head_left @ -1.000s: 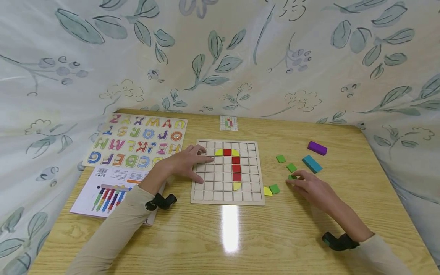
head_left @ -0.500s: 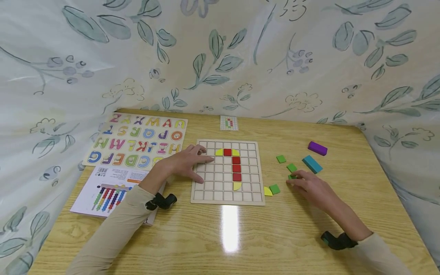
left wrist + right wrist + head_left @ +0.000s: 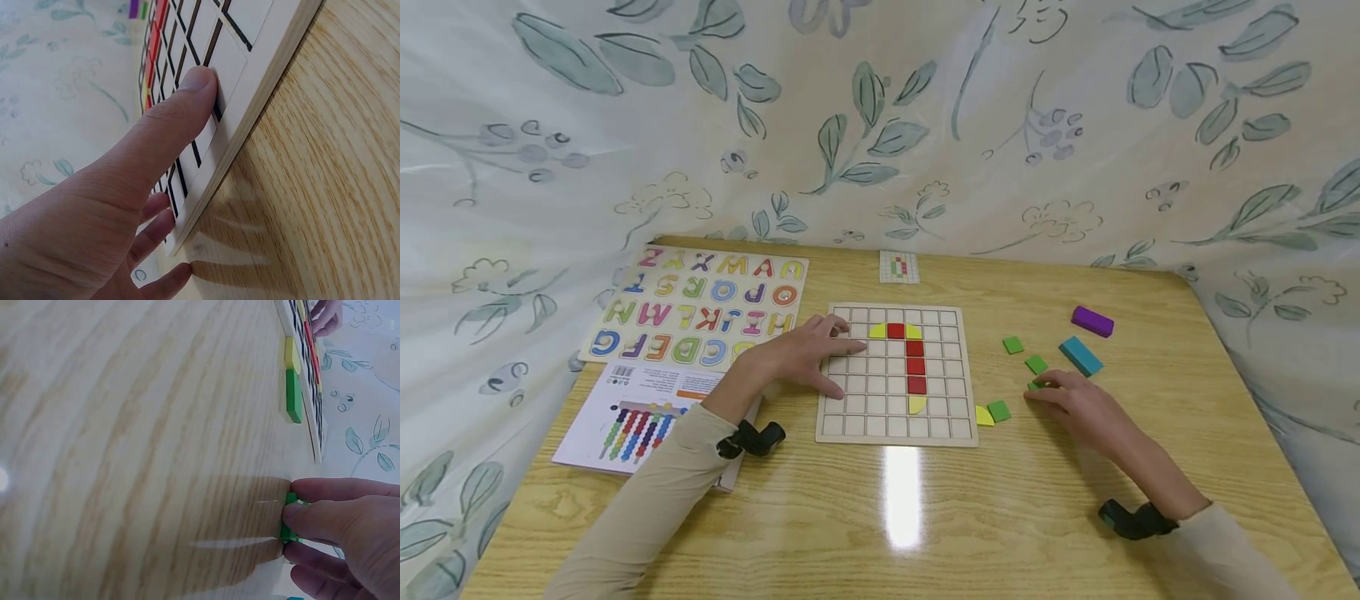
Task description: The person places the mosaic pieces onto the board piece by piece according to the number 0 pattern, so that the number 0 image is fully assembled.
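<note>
Fingers (image 3: 846,347) spread, left hand (image 3: 805,354) rests on gridded board (image 3: 897,367); right hand (image 3: 1081,408) pinches green tile (image 3: 287,533).

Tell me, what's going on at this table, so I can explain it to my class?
A person's left hand rests on the left side of a grid board; the right hand pinches a green tile right of the board. Red squares and yellow pieces form a hook on the grid; no green shows there. A small patterned card lies behind.
</note>
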Demonstrator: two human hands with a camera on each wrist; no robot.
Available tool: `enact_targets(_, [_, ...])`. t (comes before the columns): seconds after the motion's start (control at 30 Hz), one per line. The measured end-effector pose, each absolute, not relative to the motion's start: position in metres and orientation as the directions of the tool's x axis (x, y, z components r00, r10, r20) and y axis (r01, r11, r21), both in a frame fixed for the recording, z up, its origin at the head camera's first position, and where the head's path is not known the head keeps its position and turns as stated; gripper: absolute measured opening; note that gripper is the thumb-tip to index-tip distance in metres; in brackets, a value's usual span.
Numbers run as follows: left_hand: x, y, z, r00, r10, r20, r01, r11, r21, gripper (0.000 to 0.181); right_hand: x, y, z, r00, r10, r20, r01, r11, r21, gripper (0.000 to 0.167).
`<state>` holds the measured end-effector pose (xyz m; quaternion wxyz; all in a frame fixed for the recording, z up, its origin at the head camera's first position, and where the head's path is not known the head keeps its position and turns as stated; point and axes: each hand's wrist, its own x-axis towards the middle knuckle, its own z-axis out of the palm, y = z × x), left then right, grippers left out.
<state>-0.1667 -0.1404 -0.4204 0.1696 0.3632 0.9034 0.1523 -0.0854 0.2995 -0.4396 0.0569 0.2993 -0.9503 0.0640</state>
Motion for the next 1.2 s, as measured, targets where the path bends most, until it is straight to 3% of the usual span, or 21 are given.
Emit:
enact_targets(0.37, [-0.166, -0.140, -0.422, -0.677, 0.710, -0.193, 0.604, 0.686, 0.406, 0.080, -0.086, 0.296, -0.439, -0.796, -0.580, 0.170, -0.592, 0.805, -0.025, 0.026])
enact_targets(0.63, [-0.169, -0.142, -0.423, -0.677, 0.708, -0.200, 0.602, 0.690, 0.402, 0.081, -0.088, 0.245, -0.428, -0.638, -0.699, 0.324, -0.744, 0.667, -0.026, 0.033])
enact_targets(1.2, [-0.168, -0.139, -0.419, -0.683, 0.692, -0.234, 0.576, 0.708, 0.409, 0.080, -0.100, 0.144, -0.425, -0.474, -0.866, 0.160, -0.880, 0.473, -0.044, 0.030])
